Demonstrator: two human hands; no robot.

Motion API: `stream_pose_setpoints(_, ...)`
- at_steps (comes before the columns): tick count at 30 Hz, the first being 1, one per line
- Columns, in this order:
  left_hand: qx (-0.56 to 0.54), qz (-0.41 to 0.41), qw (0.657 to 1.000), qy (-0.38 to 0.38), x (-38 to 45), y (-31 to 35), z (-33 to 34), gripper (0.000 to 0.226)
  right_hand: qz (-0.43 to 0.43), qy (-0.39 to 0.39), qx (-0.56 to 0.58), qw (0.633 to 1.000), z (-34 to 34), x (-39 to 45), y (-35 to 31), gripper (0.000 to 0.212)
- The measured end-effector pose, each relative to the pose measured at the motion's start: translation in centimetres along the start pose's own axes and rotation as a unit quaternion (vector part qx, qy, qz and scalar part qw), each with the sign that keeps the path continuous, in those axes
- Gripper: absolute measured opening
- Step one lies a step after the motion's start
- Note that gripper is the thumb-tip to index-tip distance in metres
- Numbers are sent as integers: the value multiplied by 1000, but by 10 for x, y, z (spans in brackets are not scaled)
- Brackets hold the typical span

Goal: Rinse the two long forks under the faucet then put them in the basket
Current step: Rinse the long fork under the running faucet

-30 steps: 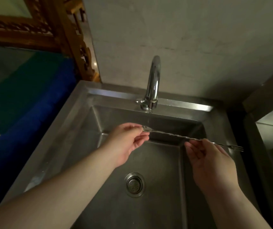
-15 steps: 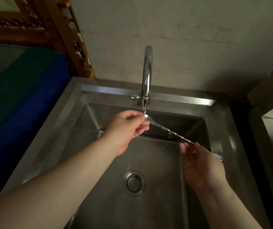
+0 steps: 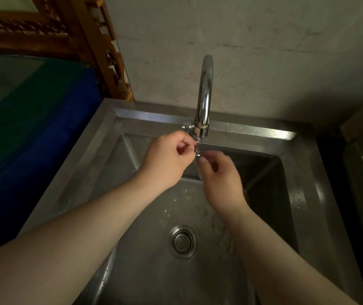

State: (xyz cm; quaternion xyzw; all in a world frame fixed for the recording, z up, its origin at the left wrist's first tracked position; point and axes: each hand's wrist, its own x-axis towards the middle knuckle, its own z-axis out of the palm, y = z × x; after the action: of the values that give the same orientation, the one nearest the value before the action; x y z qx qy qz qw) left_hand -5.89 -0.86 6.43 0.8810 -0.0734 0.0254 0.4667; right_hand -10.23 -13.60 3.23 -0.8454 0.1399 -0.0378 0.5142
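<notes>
My left hand [image 3: 167, 159] and right hand [image 3: 220, 175] pinch the long fork [image 3: 197, 153] between fingertips directly under the faucet [image 3: 203, 100] spout, near the sink's [image 3: 264, 132] back edge, likely to rub its end in the stream. Only a wet, glinting metal tip shows; the shaft is hidden or blurred.

Steel sink [image 3: 303, 194], wet basin; round drain strainer [image 3: 183, 241] at basin floor centre, faucet [image 3: 203, 100] on rear rim behind drain.
</notes>
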Motion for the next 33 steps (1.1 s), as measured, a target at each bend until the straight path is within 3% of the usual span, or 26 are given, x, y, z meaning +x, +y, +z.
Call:
stream_pose_setpoints(5,5,13,1000,-15,2,-4,-10,11,25,-85,125,988,10,13,-11,24)
stream_pose_setpoints(9,-21,12,998,-62,0,-10,-14,14,35,-87,181,979,12,10,-6,32)
stream_pose_setpoints(15,-14,11,1000,-25,1,-14,-9,14,50,-110,223,967,14,3,7,20)
stream_pose_setpoints(21,-153,-37,982,-106,0,-12,4,21,57,-153,358,919,13,10,8,30)
stream_pose_setpoints(25,-278,-56,948,-145,3,-15,7,24,77,-190,371,906,6,9,18,25)
stream_pose_setpoints(28,-284,-91,949,-98,5,-12,13,24,78,-194,356,911,5,3,26,20)
stream_pose_setpoints(33,-338,-139,931,1,11,-6,17,20,86,-152,256,951,7,-3,35,17)
